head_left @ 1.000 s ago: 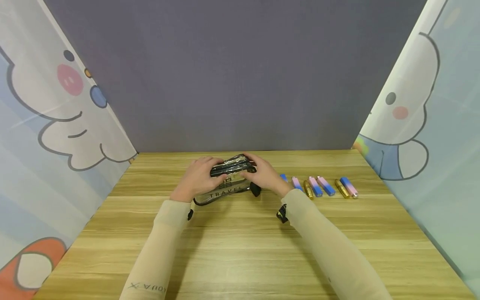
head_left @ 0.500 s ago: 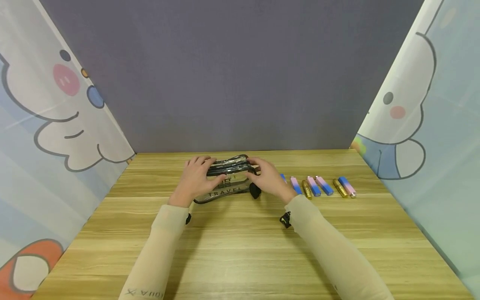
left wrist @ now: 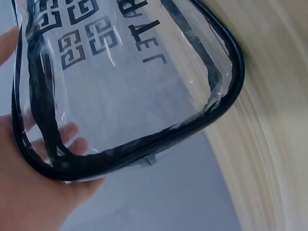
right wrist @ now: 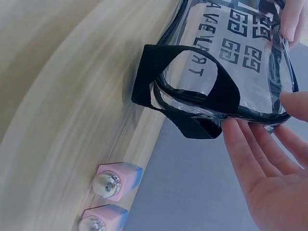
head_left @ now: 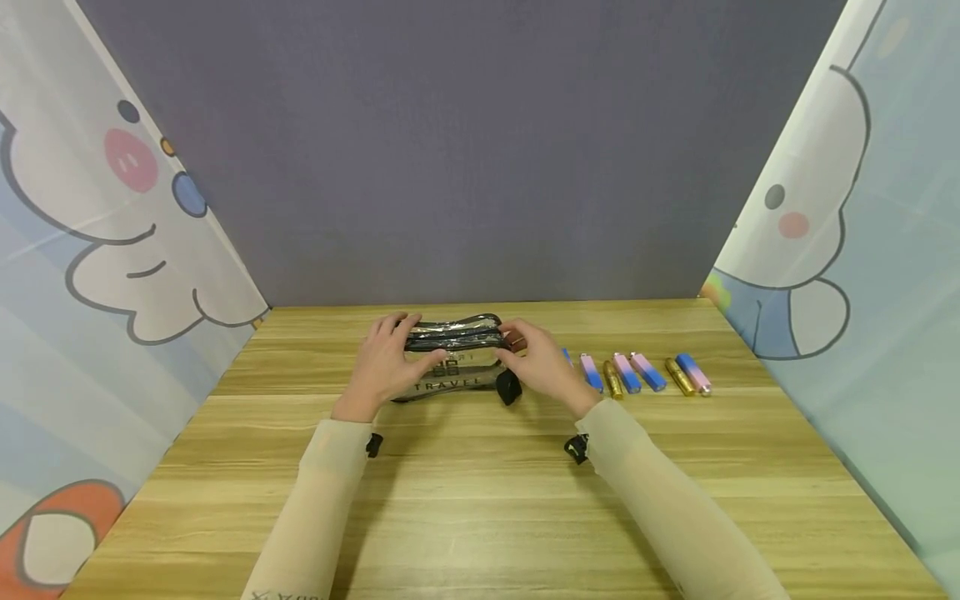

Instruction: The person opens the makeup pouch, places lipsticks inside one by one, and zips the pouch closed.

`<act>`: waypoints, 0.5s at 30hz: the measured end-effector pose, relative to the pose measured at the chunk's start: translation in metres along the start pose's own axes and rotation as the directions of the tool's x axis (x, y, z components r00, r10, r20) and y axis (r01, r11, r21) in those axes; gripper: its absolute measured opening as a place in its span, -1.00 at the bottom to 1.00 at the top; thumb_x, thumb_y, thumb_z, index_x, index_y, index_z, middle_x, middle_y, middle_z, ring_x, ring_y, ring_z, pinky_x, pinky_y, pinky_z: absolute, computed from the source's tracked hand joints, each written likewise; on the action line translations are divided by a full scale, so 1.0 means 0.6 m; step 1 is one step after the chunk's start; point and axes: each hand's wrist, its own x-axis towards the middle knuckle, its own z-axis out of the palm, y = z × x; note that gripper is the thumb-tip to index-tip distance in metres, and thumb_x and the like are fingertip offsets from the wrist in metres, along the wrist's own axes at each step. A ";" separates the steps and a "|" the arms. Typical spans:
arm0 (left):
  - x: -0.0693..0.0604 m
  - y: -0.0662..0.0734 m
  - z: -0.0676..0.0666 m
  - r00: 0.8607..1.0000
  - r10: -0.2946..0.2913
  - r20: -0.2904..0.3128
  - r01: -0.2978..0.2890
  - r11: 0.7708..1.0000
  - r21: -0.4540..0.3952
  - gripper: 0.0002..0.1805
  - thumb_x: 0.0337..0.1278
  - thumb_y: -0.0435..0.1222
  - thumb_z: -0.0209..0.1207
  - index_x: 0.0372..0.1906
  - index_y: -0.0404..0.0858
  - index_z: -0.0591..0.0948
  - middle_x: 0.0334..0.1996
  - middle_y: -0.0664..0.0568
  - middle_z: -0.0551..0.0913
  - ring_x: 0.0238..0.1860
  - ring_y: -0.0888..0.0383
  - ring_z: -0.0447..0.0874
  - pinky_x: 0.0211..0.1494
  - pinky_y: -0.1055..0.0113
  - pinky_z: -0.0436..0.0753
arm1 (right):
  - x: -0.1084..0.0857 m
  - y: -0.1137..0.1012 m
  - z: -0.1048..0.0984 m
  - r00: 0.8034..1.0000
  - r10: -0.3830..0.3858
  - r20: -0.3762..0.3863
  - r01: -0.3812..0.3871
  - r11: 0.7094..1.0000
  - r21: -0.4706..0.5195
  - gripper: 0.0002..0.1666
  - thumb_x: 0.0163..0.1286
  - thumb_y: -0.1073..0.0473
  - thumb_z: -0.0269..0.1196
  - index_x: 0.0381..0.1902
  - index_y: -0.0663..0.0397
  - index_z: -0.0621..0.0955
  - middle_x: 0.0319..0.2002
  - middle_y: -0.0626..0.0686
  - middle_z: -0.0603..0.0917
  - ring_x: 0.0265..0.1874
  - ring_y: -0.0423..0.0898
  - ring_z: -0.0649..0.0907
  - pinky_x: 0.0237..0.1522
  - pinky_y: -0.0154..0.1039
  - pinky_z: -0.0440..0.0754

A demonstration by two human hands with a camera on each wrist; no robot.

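Observation:
A clear pouch with black piping and the word TRAVEL (head_left: 450, 377) stands on the table between both hands. My left hand (head_left: 384, 360) grips its upper left corner, thumb on the front face and fingers over the back. At the upper right corner my right hand (head_left: 542, 365) pinches the edge between thumb and fingers. In the right wrist view, a black strap loop (right wrist: 144, 72) hangs from the pouch's end beside the right fingers (right wrist: 250, 149). Through the clear plastic in the left wrist view, left fingertips (left wrist: 74, 139) show behind the pouch (left wrist: 130, 96). The zip's state cannot be told.
Right of the pouch, several pink-and-blue tubes (head_left: 627, 372) and two gold tubes (head_left: 680, 377) lie in a row on the wooden table (head_left: 465, 492). A grey panel (head_left: 480, 150) stands behind, with cartoon-printed curtains (head_left: 795, 183) at the sides.
The pouch has turned from a slant to nearly level and its top shifted slightly left. My left hand moved a little left; the right hand moved slightly right and down, at the pouch's corner.

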 end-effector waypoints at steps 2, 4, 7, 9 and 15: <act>0.000 -0.001 0.000 1.000 0.010 -0.001 -0.010 0.999 -0.038 -0.05 0.23 0.29 0.20 0.52 -0.24 0.32 0.46 -0.29 0.29 0.46 -0.31 0.17 0.42 -0.33 0.23 | -0.003 0.001 -0.001 1.000 0.008 -0.001 -0.008 1.000 -0.001 -0.45 0.49 0.07 0.28 0.35 0.08 0.49 0.04 0.10 0.63 0.01 0.06 0.65 -0.03 0.01 0.68; -0.001 -0.004 0.000 1.000 0.021 -0.001 -0.021 0.997 -0.068 -0.05 0.23 0.27 0.22 0.51 -0.25 0.32 0.48 -0.26 0.28 0.48 -0.28 0.15 0.46 -0.29 0.19 | -0.008 0.001 -0.003 1.000 0.014 -0.005 -0.014 1.000 0.000 -0.46 0.48 0.07 0.29 0.35 0.07 0.50 0.03 0.09 0.63 0.00 0.06 0.65 -0.04 0.01 0.68; -0.002 -0.005 0.001 0.999 0.048 -0.003 -0.048 0.996 -0.075 -0.09 0.25 0.24 0.22 0.50 -0.25 0.33 0.49 -0.25 0.26 0.50 -0.25 0.13 0.50 -0.25 0.15 | -0.013 0.002 -0.006 1.000 0.020 -0.016 -0.020 1.000 0.001 -0.47 0.48 0.05 0.30 0.33 0.05 0.52 0.02 0.07 0.64 -0.02 0.04 0.65 -0.06 0.00 0.68; -0.003 -0.004 0.003 0.996 0.083 -0.016 -0.084 0.996 -0.044 -0.13 0.29 0.22 0.20 0.49 -0.24 0.35 0.50 -0.25 0.26 0.50 -0.26 0.13 0.51 -0.24 0.13 | -0.017 0.001 -0.008 1.000 0.016 -0.021 -0.016 1.000 -0.003 -0.47 0.47 0.05 0.30 0.32 0.05 0.52 0.00 0.07 0.65 -0.02 0.03 0.66 -0.08 0.01 0.68; -0.006 0.014 0.009 0.952 0.266 -0.150 -0.252 0.962 0.107 -0.44 0.33 -0.01 0.27 0.27 -0.28 0.58 0.31 -0.24 0.47 0.34 -0.25 0.37 0.39 -0.23 0.32 | -0.020 0.001 -0.008 1.000 0.014 -0.027 -0.014 1.000 -0.016 -0.48 0.48 0.06 0.29 0.33 0.05 0.52 -0.02 0.05 0.67 -0.03 0.01 0.66 -0.10 0.01 0.68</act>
